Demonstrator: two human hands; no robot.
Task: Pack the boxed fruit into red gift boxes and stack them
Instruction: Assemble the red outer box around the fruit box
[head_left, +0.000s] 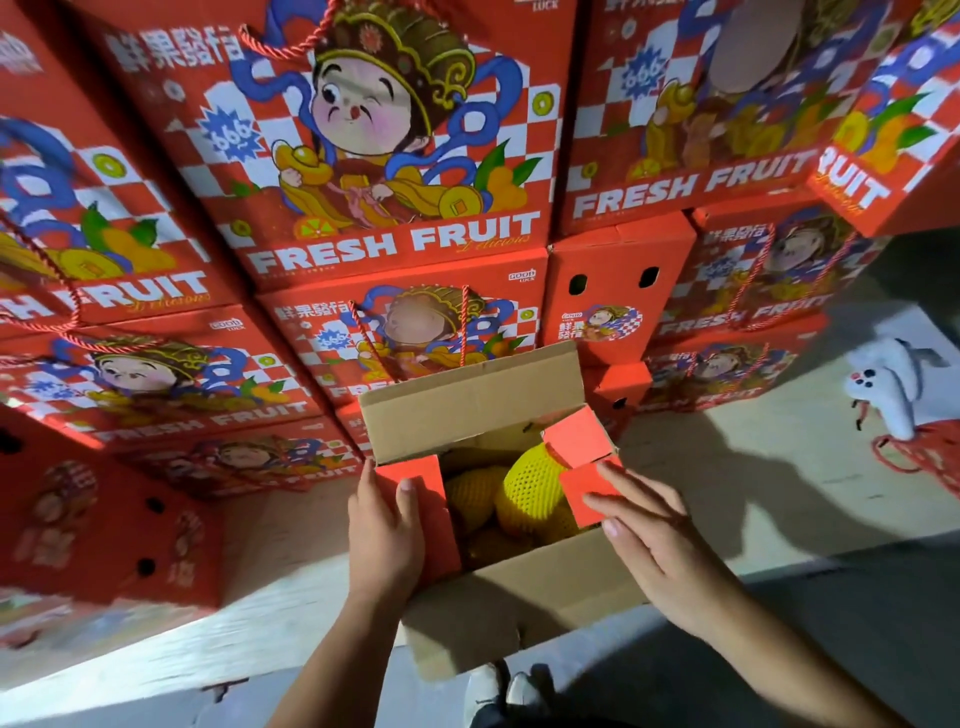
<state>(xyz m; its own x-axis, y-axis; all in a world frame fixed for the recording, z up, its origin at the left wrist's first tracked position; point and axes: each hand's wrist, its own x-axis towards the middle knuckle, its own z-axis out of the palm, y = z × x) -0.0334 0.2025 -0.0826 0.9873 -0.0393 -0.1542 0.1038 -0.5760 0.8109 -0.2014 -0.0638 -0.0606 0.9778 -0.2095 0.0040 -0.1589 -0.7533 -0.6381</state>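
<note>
1. The open box sits low in the centre of the frame, on the floor in front of the stack of finished red boxes; its long flaps are up, and fruit in yellow net sleeves lies inside
2. My left hand grips the left red flap, fingers on its outer face and thumb curled over the inner edge
3. My right hand lies flat on the right red flap, fingers straight and a little spread, pressing it inward, nothing pinched
4. What I think could go wrong: the tall fruit near the right flap stands high, so pushing that flap down hard may bruise it or leave the flap sprung up, and the long flaps then will not meet
5. If I fold the two side flaps unevenly, the lid may close crooked and the box would sit badly on the stack
6. Both forearms come up from the bottom of the frame, angled towards each other, wrists bent slightly in over the box
7. The stack fills the upper half and the left of the frame, printed sides facing me, some with red rope handles
8. At the right edge, a white plush toy rests on something red that I cannot make out; my shoes show at bottom centre
</note>
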